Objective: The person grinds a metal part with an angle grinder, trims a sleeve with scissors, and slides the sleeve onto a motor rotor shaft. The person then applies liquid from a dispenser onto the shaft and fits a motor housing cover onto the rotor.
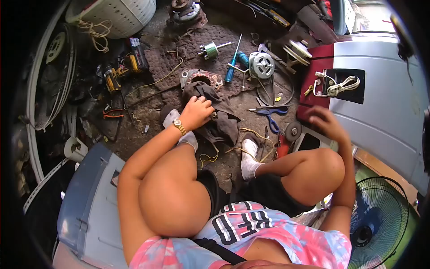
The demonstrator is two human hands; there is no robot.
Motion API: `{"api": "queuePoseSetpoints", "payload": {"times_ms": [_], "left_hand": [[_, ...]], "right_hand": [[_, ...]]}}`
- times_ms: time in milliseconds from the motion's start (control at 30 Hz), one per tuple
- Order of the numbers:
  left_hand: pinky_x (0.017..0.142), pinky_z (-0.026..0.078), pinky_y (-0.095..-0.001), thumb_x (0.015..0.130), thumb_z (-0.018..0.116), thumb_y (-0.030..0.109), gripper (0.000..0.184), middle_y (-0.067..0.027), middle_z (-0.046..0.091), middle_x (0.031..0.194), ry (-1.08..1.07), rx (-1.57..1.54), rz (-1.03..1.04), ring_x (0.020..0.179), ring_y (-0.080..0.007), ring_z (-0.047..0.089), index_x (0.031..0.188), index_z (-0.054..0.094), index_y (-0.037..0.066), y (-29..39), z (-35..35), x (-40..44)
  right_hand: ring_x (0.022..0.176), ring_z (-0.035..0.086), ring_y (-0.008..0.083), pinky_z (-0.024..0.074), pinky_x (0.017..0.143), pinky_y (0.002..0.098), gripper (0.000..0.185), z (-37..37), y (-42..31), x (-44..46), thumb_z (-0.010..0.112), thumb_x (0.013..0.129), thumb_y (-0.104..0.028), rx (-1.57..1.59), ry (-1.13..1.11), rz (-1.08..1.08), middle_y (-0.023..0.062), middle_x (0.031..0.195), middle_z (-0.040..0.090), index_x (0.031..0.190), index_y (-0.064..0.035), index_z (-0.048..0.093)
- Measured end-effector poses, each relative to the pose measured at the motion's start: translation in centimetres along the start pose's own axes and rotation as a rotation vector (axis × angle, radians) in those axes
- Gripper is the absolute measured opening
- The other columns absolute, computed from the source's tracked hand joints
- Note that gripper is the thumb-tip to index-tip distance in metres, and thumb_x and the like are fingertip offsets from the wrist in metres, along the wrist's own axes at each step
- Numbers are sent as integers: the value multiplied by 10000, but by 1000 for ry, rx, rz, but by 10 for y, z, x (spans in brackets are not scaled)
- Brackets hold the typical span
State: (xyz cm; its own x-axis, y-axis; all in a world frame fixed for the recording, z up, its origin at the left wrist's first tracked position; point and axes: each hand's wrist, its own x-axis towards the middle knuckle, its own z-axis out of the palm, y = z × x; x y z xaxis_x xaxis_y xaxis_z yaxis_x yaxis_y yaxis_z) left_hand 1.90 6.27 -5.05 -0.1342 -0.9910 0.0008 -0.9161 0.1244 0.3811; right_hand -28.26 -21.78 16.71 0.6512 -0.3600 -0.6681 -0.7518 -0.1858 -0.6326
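My left hand (200, 111), with a gold watch at the wrist, is closed on a dark cloth (221, 130) between my feet. A small metallic piece (214, 115) shows by its fingertips; I cannot tell whether it is held. Just beyond the cloth lies a worn metal motor housing (190, 77), partly covered by it. My right hand (329, 124) is raised beside my right knee, holding nothing, its fingers loosely bent and apart. Nearest to it are a grey and maroon appliance casing (376, 85) and a dark round disc (293, 131).
Ahead lie a green rotor with shaft (209, 50), a blue screwdriver (231, 69), a silver pulley (261, 65) and blue-handled scissors (272, 120). Orange-handled pliers (113, 114) and a yellow drill (114, 76) are at left. A fan (380, 219) stands close at right.
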Motion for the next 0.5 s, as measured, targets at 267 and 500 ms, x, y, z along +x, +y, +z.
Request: {"api": "queuePoseSetpoints", "payload": {"times_ms": [267,500], "left_hand": [[739,367,-366,638,734,228,298,-23,497,890,125,-45,-73,914,-227,482,855,545,150,9,24,-1],[668,470,-299,726,674,37,153,-44,609,756,317,-1121,-427,715,-168,604,807,543,26,2,3,-1]], "right_hand": [[802,634,172,497,727,315,217,87,-127,122,656,844,-173,-132,-136,-418,95,892,677,984,-9,634],[895,634,243,500,737,342,311,220,-48,170,689,799,-161,53,197,-310,140,1005,642,1082,-45,633]]}}
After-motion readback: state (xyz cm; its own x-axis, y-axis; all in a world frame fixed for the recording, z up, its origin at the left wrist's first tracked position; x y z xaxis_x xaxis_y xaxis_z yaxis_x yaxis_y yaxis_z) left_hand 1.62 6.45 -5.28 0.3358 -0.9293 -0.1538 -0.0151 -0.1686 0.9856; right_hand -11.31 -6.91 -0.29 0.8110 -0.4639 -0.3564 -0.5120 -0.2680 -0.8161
